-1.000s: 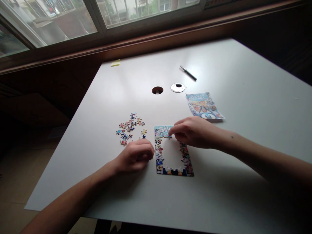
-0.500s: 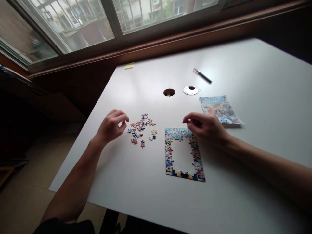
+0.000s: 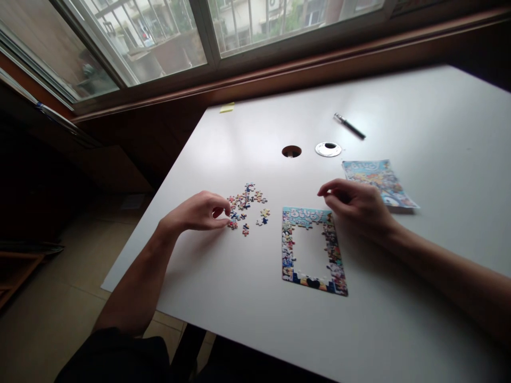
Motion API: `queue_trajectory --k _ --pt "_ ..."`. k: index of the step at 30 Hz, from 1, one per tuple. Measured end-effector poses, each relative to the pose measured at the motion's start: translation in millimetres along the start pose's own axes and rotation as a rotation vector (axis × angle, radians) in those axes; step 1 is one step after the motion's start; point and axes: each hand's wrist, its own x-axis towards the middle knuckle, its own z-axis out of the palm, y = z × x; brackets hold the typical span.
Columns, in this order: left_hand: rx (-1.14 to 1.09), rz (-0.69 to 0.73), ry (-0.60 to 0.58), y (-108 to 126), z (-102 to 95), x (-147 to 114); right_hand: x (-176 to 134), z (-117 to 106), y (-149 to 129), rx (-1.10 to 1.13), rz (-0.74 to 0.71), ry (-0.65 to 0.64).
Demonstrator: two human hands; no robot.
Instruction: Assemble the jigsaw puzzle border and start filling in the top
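My left hand (image 3: 200, 210) reaches the left edge of a loose pile of jigsaw pieces (image 3: 248, 201). Its thumb and index finger curve with a gap between the tips, right beside the nearest pieces, and I see nothing held. To the right lies a partly assembled jigsaw puzzle (image 3: 337, 260): its border is joined, and bare white table shows through the middle. My right hand (image 3: 357, 205) hovers by the puzzle's upper right corner, fingers loosely curled, thumb and index tips slightly apart, with no piece visible in them.
Behind my right hand lies a printed picture sheet or booklet (image 3: 379, 178). Farther back are a dark pen (image 3: 349, 126), a round metal cover (image 3: 328, 149) and a cable hole (image 3: 291, 151) in the white table (image 3: 239, 319). A yellow sticky note (image 3: 227, 107) is near the window.
My left hand has moved right and slightly down, up against the pile's edge. My right hand keeps nearly the same place by the puzzle. The whole view has shifted a little.
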Motion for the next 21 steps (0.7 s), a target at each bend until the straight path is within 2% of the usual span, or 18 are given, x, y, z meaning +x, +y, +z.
queue_trajectory --k 8,12,14,17,18,21 --pt "-0.021 -0.004 -0.082 7.3 5.6 2.9 0.6 0.1 1.9 -0.006 -0.021 -0.001" --pt "-0.082 0.041 -0.079 7.2 4.8 2.6 0.4 0.1 3.2 -0.012 -0.032 -0.004" --pt "-0.090 0.051 -0.011 8.7 5.0 3.4 0.3 0.0 3.4 -0.014 -0.036 -0.007" --pt "-0.050 0.019 0.152 10.5 5.7 4.7 0.5 0.1 2.5 -0.014 -0.037 -0.015" --pt "-0.042 0.016 0.168 10.5 5.6 4.6 0.6 0.1 2.1 -0.012 -0.036 -0.017" --pt "-0.063 0.058 0.055 8.8 4.0 3.1 0.6 0.1 1.2 -0.010 -0.039 -0.015"
